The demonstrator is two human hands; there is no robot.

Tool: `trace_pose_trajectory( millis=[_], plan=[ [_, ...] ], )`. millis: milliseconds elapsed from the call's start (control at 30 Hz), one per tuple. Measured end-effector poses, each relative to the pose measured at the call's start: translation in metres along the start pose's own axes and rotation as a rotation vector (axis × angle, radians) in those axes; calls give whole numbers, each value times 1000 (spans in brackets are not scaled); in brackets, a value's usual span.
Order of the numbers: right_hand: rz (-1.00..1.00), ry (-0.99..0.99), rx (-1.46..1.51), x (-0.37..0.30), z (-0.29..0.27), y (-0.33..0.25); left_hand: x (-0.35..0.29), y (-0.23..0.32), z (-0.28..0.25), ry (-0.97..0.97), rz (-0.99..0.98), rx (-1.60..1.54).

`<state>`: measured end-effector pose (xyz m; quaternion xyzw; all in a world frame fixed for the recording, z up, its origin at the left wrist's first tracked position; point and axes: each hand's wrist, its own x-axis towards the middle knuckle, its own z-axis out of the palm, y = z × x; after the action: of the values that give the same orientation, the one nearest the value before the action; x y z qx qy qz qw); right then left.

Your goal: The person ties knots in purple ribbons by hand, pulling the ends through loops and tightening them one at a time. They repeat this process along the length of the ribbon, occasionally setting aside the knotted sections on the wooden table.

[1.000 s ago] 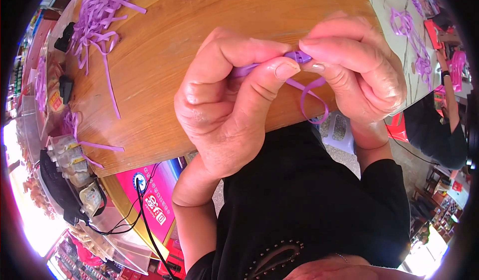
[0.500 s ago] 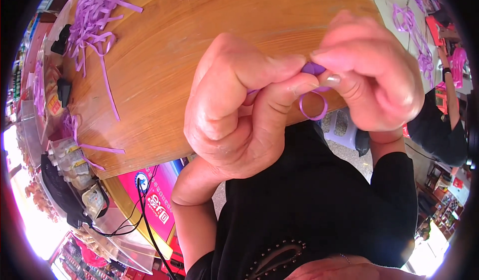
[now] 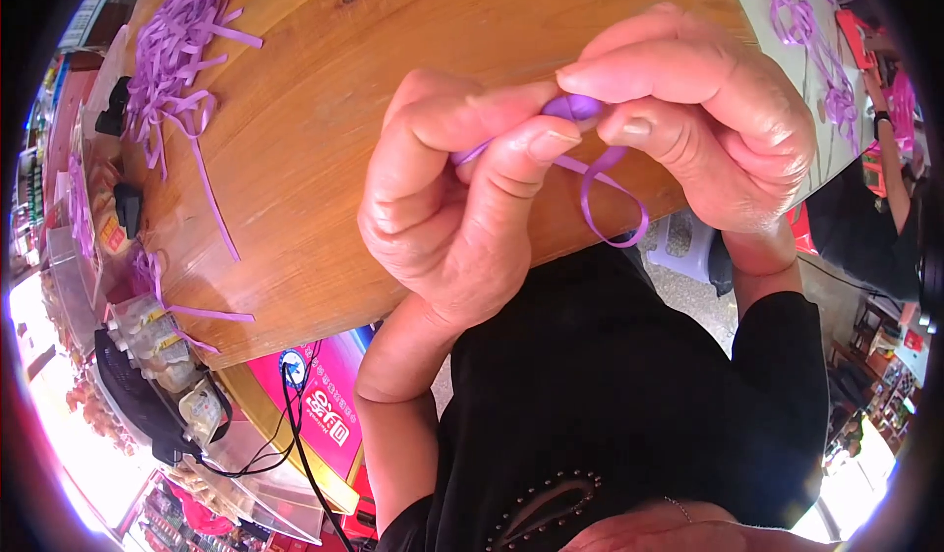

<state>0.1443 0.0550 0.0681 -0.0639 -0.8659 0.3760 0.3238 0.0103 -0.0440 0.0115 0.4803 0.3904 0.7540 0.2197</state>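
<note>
Between my two hands, above the wooden table's near edge, is a purple ribbon [image 3: 573, 108] folded or wound into a small bundle. My left hand [image 3: 447, 193] pinches its left side between thumb and forefinger, the other fingers curled in. On the other side, the thumb and forefinger of my right hand [image 3: 713, 110] grip the bundle's right end. A narrow ribbon tail loops down below the fingers and hangs free between the hands. Another bit of ribbon shows at the left forefinger. The exact fold is partly covered by my fingertips.
A heap of loose purple ribbons [image 3: 187, 46] lies at the far left of the wooden table [image 3: 324, 159]. More ribbons [image 3: 811, 41] rest on a pale surface at the right. Black cables [image 3: 295, 414] hang at the lower left, beside a pink printed box [image 3: 320, 395]. Another person's arm [image 3: 890, 174] shows at far right.
Both hands have shifted slightly left in the view. The fingertips have parted a little, showing more of the purple bundle, and the hanging loop has grown longer.
</note>
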Motion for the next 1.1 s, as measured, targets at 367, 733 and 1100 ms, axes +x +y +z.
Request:
trace_pose_trajectory(
  millis=[367,733,1100],
  plan=[
    [-126,10,43,-4,1,6,-1,5,-2,-106,60,166],
    [-274,-30,-153,-6,-3,15,0,1,-10,-148,206,350],
    [287,-176,240,-2,-10,-5,2,10,-10,-283,397,651]
  ],
)
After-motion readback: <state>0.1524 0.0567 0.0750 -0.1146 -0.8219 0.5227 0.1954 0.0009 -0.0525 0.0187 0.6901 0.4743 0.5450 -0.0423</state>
